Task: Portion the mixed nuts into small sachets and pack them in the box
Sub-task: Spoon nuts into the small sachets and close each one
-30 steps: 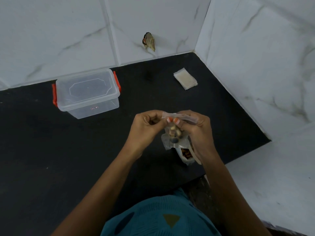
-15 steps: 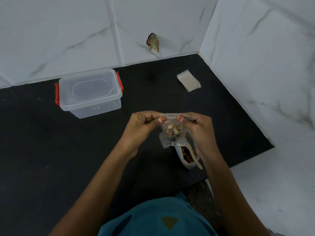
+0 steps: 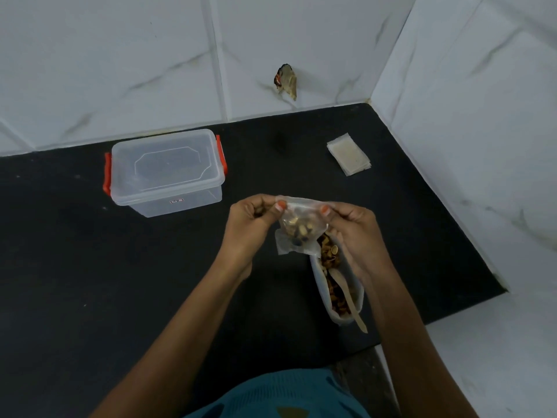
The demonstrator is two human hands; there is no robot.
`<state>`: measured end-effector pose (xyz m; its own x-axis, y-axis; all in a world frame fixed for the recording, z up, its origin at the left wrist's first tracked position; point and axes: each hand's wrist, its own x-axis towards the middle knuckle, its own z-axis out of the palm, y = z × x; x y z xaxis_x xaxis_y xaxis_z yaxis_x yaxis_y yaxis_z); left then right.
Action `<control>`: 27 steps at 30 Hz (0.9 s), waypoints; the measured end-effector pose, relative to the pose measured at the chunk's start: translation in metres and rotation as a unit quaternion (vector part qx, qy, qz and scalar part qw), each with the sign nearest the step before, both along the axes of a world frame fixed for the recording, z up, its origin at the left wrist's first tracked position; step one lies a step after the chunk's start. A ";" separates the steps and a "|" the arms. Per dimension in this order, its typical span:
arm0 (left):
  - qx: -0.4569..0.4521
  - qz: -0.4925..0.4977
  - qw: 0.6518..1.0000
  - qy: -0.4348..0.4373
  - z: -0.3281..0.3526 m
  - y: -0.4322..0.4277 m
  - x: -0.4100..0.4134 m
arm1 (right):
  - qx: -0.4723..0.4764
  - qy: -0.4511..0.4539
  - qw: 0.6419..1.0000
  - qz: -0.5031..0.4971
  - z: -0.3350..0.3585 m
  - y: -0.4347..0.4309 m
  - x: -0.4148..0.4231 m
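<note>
A small clear sachet (image 3: 301, 229) with a few mixed nuts hangs above the black counter. My left hand (image 3: 251, 220) pinches its top left corner and my right hand (image 3: 352, 230) pinches its top right corner. Below my right hand a white tub of mixed nuts (image 3: 336, 285) sits on the counter with a wooden spoon (image 3: 351, 303) lying in it. The clear plastic box (image 3: 165, 173) with red clips stands lidded at the back left. A stack of flat sachets (image 3: 349, 157) lies at the back right.
The black counter (image 3: 90, 282) is bounded by white marble-tiled walls behind and on the right. A crumpled scrap (image 3: 285, 81) sticks to the back wall. My teal garment (image 3: 280, 396) fills the bottom edge.
My hands have moved slightly apart along the sachet's top edge, stretching it wider. The spoon and nut tub stay where they were.
</note>
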<state>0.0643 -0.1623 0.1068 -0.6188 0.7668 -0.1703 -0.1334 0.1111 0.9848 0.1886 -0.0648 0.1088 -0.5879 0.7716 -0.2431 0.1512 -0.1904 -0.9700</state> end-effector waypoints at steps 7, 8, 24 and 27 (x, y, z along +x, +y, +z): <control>-0.027 0.071 0.997 -0.021 -0.022 0.042 -0.016 | 0.049 -0.041 0.998 -0.020 -0.023 0.038 -0.042; -0.031 0.081 0.996 -0.014 -0.027 0.051 -0.020 | 0.054 -0.052 0.997 -0.009 -0.028 0.046 -0.052; -0.138 0.224 0.956 0.130 -0.117 0.170 -0.122 | 0.095 -0.108 0.989 0.020 -0.114 0.147 -0.176; -0.155 0.217 0.954 0.133 -0.125 0.180 -0.136 | 0.112 -0.108 0.988 0.022 -0.126 0.157 -0.187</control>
<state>-0.0722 0.0174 -0.0184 -0.9200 0.3663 -0.1392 0.0176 0.3936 0.9191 0.0015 0.0918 -0.0169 -0.5749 0.7950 -0.1936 0.3633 0.0360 -0.9310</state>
